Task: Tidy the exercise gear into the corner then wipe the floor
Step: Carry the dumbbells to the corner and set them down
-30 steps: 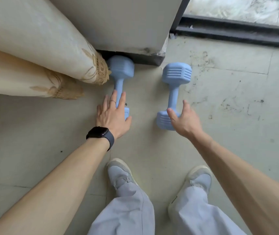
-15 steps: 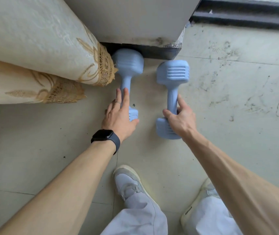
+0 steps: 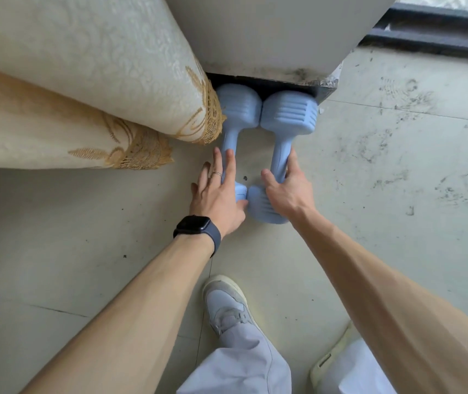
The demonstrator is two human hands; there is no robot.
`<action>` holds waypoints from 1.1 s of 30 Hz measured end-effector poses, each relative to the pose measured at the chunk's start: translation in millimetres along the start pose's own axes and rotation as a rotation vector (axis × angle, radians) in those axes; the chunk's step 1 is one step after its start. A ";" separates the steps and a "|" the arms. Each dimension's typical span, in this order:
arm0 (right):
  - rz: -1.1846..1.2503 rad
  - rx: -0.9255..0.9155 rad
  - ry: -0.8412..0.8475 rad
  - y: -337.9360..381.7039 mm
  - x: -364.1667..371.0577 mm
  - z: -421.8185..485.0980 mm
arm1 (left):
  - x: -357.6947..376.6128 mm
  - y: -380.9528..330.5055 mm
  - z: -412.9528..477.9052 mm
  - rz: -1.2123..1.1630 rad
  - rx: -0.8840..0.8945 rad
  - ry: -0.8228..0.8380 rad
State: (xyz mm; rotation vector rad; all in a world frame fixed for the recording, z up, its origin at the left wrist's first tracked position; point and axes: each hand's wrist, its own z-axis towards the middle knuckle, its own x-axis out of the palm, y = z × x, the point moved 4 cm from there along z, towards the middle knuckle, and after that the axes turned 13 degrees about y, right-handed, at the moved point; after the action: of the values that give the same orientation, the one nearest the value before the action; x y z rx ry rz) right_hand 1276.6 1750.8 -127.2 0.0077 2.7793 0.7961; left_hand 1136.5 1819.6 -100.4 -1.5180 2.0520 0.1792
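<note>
Nearest on my feed, I saw a grey shoe (image 3: 224, 304) planted on the pale tiled floor (image 3: 383, 177), with both bare forearms reaching forward past it. Beyond, the left hand (image 3: 218, 194), a dark watch (image 3: 196, 227) at its wrist, lay flat with straight fingers along the handle of the left dumbbell (image 3: 237, 109), thumb beside the near head. Just beside it, the right hand (image 3: 287, 191) had thumb and fingers wrapped round the handle of the right dumbbell (image 3: 288, 115).

Both blue weights lay side by side on the floor. Their far heads touched each other and sat against the dark skirting (image 3: 269, 82) at the foot of the grey wall (image 3: 269, 32). On the left, the fringed hem of a cream curtain (image 3: 113, 81) overlapped the left dumbbell's far head, so I saw no spare room there. To the right, scuffed floor lay open up to the black window track (image 3: 440, 27).
</note>
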 end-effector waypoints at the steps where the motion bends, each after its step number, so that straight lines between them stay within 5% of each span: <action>1: -0.041 0.031 0.051 2.6 -2.5 -3.3 | -1.9 -1.1 -1.1 0.001 -0.010 0.024; 7: -0.339 0.052 0.161 41.6 -50.5 -103.9 | -19.1 -35.2 -71.3 0.025 -0.044 0.091; 16: -0.646 -0.134 0.157 186.0 -140.9 -424.8 | -127.9 -100.3 -365.3 -0.034 -0.152 0.151; 25: -0.883 -0.540 0.050 288.2 -191.9 -631.0 | -233.0 -132.3 -594.6 -0.172 -0.222 -0.170; 33: -1.025 -1.016 0.209 302.8 -174.4 -745.5 | -174.5 -168.3 -775.2 -0.515 -0.428 -0.618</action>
State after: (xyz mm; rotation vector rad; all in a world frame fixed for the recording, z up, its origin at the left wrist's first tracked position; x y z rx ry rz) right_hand 1247.6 1607.6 683.0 -1.5349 1.7355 1.7073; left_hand 1039.7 1574.0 667.8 -1.8858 1.1431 0.8071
